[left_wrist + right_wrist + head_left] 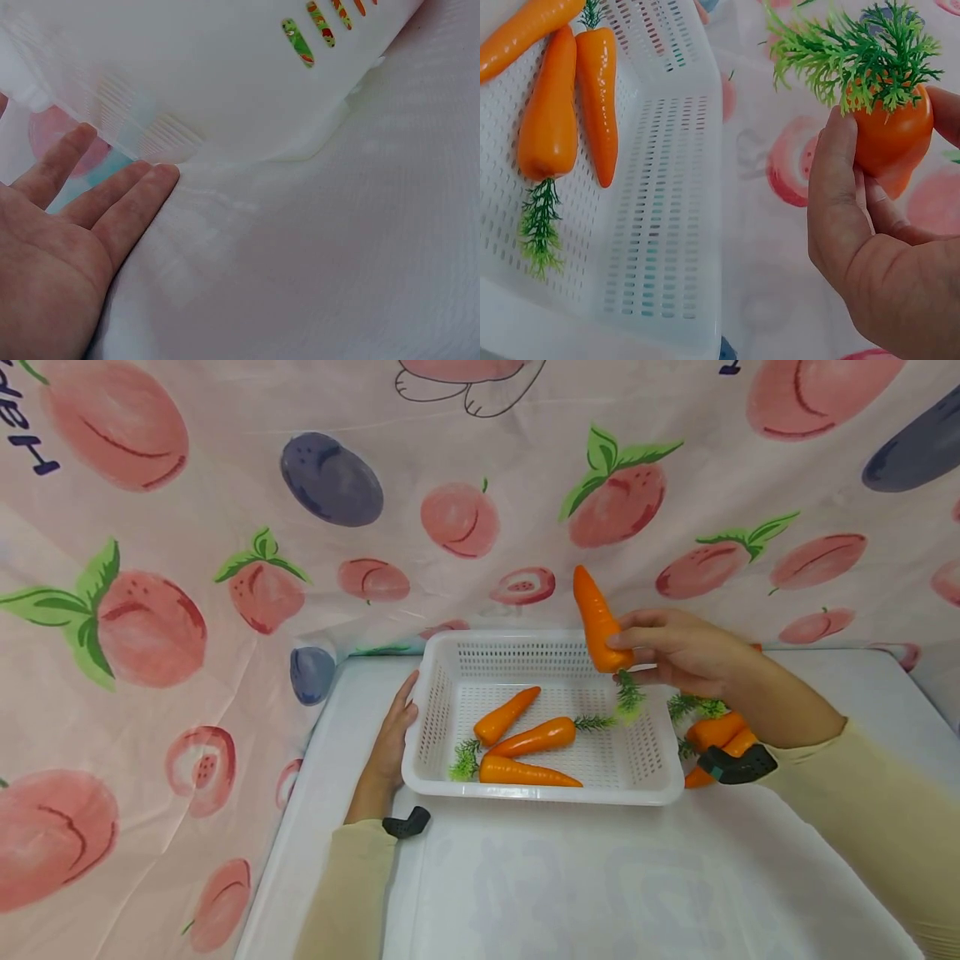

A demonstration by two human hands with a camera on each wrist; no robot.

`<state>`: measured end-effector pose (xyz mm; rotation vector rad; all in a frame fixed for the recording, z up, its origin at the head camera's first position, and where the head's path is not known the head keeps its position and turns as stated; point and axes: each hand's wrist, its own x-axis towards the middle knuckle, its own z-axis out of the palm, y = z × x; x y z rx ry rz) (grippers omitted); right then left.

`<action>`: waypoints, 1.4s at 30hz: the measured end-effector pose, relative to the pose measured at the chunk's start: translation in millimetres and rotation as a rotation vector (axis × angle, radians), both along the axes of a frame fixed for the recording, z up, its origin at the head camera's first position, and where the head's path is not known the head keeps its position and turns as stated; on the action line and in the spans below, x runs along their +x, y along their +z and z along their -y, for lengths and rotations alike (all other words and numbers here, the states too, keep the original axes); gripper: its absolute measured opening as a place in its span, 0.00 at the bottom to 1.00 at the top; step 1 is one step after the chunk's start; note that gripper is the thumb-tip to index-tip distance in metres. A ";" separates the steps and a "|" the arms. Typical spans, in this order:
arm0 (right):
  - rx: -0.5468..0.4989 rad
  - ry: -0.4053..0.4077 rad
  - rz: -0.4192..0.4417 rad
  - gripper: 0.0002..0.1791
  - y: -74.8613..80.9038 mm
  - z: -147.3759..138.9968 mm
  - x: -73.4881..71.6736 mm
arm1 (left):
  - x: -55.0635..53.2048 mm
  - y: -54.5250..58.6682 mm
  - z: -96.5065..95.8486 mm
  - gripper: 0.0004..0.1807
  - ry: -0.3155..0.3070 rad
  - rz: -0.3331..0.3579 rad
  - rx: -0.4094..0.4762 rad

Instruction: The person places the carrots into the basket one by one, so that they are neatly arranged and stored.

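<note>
basket [637, 795], white and perforated, is taken as landmark; it is set on white cloth [562, 877]. one orange carrot [596, 622] is held by the right hand [678, 647], pinched near its thick end between thumb and fingers, tip pointed up and leaf tuft [628, 692] lowermost. in the head view it is seen across the basket's far rim, toward the right corner; its height above the rim cannot be told. the left hand [386, 743] is spread, fingers extended and touching the basket's outer left side; nothing is gripped by it. three carrots [531, 737] are contained in the basket, mostly left of its middle; further carrots [716, 731] are noted just right of it, partly hidden by the right forearm [787, 702].

risks, as judged: the carrot could be dropped outside the far rim, since it is gripped at one end only and its skin looks glossy. the leaf tuft could be snagged on the rim if the carrot is lowered too near the wall. the basket could be slid rightward by excess push from the left hand. the further carrots could be knocked if the right forearm is dipped.
</note>
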<state>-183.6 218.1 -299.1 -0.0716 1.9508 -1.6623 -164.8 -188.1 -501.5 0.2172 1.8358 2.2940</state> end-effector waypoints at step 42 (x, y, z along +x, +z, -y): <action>0.048 0.150 0.024 0.29 -7.5 26.9 -0.3 | -0.4 -1.7 0.6 0.32 -0.003 -0.004 0.008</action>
